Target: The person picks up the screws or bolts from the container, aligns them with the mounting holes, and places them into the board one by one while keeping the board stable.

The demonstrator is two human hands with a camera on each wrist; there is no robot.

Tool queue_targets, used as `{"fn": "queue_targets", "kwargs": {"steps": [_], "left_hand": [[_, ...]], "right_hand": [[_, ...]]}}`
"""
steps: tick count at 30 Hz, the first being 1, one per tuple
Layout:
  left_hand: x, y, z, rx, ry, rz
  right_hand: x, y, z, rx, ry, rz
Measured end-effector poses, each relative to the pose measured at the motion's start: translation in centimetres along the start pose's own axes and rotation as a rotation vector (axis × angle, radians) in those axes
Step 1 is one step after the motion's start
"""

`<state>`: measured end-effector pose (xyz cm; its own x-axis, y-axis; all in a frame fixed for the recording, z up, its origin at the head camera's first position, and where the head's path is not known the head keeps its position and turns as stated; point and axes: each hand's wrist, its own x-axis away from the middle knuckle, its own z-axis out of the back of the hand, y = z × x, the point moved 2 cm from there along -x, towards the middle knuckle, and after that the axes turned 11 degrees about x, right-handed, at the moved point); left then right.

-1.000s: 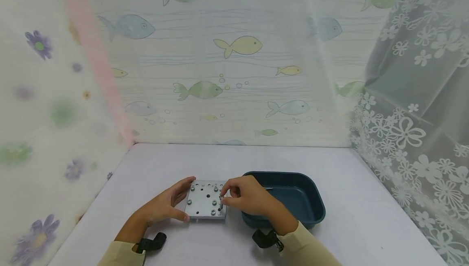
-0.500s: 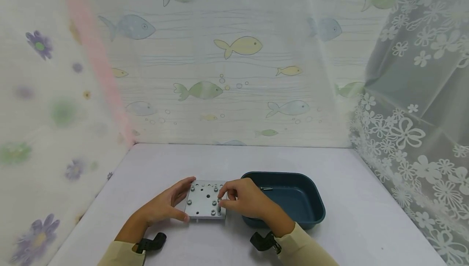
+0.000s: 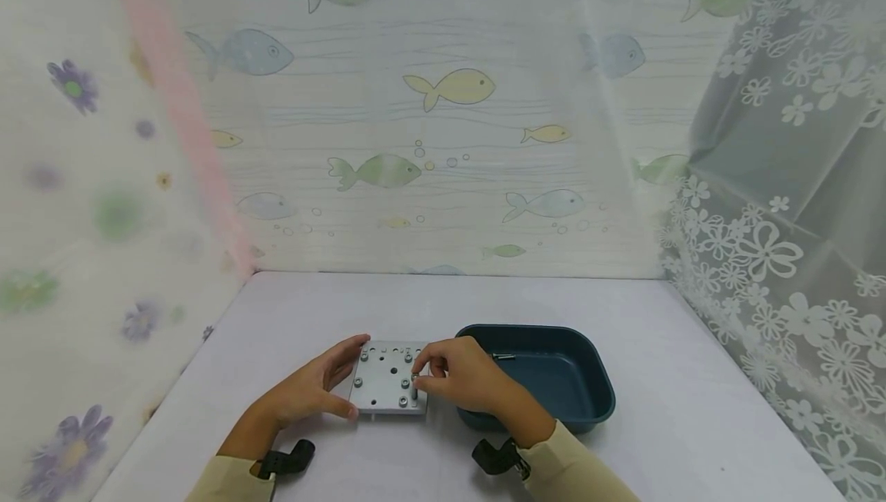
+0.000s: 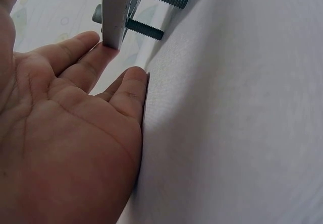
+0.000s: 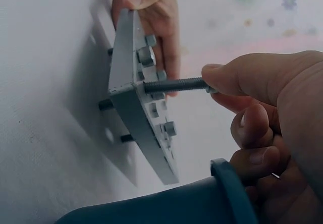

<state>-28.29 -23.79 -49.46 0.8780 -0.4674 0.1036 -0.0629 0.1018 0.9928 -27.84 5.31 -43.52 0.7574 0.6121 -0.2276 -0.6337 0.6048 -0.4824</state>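
A silver metal plate (image 3: 381,393) with several drilled holes is raised off the table on bolts; their threaded ends (image 4: 146,29) stick out beneath it. Several bolt heads stand on its top. My left hand (image 3: 311,385) holds the plate by its left side, thumb at the near corner and fingertips at the far one. At the plate's right side, my right hand (image 3: 467,374) pinches a bolt (image 5: 174,85) near its head between thumb and index finger. That bolt's threaded end meets the plate's top near a corner; how deep it sits in a hole I cannot tell.
A dark blue plastic bin (image 3: 604,387) stands right of the plate, partly behind my right hand and forearm. Inside lies at least one loose bolt (image 3: 504,357). White cloth covers the table (image 3: 332,302); patterned curtains (image 3: 443,202) hang at the back and sides.
My right hand has shifted slightly left and nearer with the bolt, to above the plate's near right area, then stayed still. My left hand and the plate have not visibly moved.
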Motion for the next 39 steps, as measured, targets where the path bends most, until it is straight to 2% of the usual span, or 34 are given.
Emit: {"fn": "queue_targets", "kwargs": {"steps": [10,22,27,33,39], "left_hand": [[-0.1,-0.1,0.0,0.002,-0.006,-0.01],[0.0,-0.1,0.0,0.001,-0.005,-0.023],[-0.1,-0.1,0.1,0.009,-0.01,-0.019],[-0.1,-0.1,0.0,0.004,-0.016,-0.02],[0.0,-0.1,0.0,0.003,-0.012,-0.017]], "right_hand": [[0.1,0.1,-0.1,0.03,-0.043,0.002],[0.3,-0.2,-0.4,0.082,-0.044,-0.018],[0.2,-0.2,-0.8,0.142,-0.056,-0.043],[0.1,-0.3,-1.1,0.243,-0.079,-0.027],[0.2,-0.6,-1.0,0.27,-0.087,-0.015]]}}
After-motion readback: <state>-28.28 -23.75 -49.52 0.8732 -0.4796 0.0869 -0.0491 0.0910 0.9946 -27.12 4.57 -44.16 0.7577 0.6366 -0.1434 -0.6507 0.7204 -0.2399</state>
